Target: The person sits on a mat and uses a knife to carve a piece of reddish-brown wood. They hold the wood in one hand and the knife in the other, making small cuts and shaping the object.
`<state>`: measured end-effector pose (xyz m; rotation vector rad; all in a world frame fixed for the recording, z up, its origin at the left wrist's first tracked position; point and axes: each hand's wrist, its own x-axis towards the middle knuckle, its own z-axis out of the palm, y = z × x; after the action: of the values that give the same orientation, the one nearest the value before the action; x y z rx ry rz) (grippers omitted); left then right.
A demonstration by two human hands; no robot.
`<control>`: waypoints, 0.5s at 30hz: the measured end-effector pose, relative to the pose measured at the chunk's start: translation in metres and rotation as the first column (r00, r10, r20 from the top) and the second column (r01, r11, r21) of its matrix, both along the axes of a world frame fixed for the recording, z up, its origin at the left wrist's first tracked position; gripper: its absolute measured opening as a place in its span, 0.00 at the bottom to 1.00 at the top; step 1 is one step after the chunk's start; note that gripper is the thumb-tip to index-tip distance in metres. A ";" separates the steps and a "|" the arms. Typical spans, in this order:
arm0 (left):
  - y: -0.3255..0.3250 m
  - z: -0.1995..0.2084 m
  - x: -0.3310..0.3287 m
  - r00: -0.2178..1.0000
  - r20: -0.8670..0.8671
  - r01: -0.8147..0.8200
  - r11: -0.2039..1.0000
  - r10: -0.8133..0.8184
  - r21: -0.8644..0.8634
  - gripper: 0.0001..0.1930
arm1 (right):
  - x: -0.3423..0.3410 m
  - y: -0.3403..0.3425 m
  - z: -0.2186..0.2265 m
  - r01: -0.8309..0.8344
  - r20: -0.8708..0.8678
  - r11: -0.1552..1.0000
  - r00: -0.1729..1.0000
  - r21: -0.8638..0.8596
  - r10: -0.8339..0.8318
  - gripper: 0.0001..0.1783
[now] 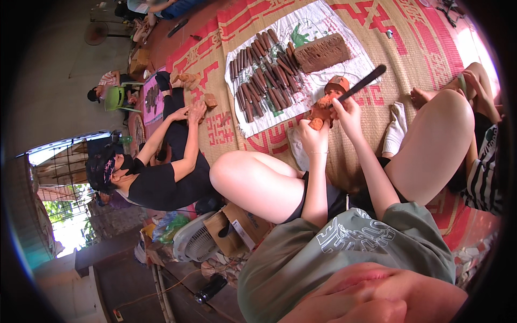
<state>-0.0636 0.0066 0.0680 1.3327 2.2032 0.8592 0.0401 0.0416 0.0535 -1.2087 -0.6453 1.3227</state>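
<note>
My left hand is closed around the lower end of a reddish-brown wood carving, held up in front of my knees. In my right hand is a slim carving tool with a long dark handle. The handle slants up and to the right, while its working end meets the carving and is hard to make out. Just beyond the hands lies a white cloth with several rows of brown wooden-handled tools. A rough brown block rests on the cloth's right side.
A woven mat with red patterns lies underneath. On the left sits a person in black, with a small wood block near their hands. Another person's striped clothing shows at the right. Behind are a fan and cardboard box.
</note>
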 end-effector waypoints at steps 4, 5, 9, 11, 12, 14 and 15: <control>0.002 0.010 0.004 0.994 -0.105 0.023 0.998 -0.017 0.062 0.22 | 0.005 0.017 0.003 -0.035 -0.021 0.998 0.999 0.047 0.036 0.09; 0.002 0.016 0.005 0.997 -0.073 0.009 1.000 -0.009 0.001 0.22 | 0.007 0.016 0.000 -0.035 0.017 0.999 0.999 0.041 0.035 0.09; 0.001 0.014 0.003 0.992 -0.122 0.016 0.999 -0.021 -0.038 0.19 | 0.003 0.014 -0.014 -0.040 0.100 0.998 0.994 0.050 0.035 0.11; 0.005 0.013 0.013 0.990 -0.132 0.045 0.998 -0.049 -0.034 0.19 | 0.014 0.016 -0.021 -0.061 0.163 0.997 0.985 0.055 0.051 0.11; 0.005 0.012 0.009 0.992 -0.114 0.047 0.999 -0.050 -0.023 0.20 | 0.011 0.017 -0.021 -0.104 0.202 0.994 0.975 0.033 0.096 0.11; 0.003 0.007 0.007 0.998 -0.063 0.022 1.000 -0.022 -0.006 0.22 | 0.008 0.013 -0.022 -0.175 0.219 0.985 0.961 0.000 0.171 0.10; 0.003 0.006 0.005 0.998 -0.060 0.019 1.000 -0.019 0.000 0.22 | 0.008 0.012 -0.025 -0.200 0.299 0.980 0.935 -0.003 0.192 0.10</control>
<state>-0.0582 0.0095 0.0743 1.3951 2.2318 0.8225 0.0477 0.0541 0.0282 -1.3622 -1.0202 1.3003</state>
